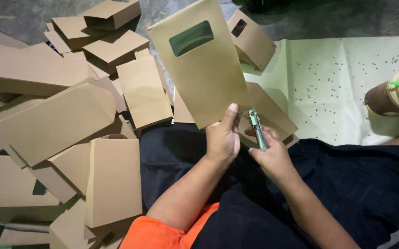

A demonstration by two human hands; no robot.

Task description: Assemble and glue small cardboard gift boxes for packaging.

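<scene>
My left hand [222,138] grips the lower edge of a flat brown paper bag [204,69] that has a rectangular window cut near its top. The bag is held upright and tilted slightly left, above my lap. My right hand [273,154] is closed around a small green and metal hand punch [257,129], whose jaws sit at the bag's lower right corner. Both hands are close together over my dark trousers.
A large heap of similar flat brown bags [61,120] covers the floor at the left. One more bag [252,41] lies behind the held one. A pale sheet [337,83] dotted with tiny punched bits lies at the right, beside a cup with a green straw [395,94].
</scene>
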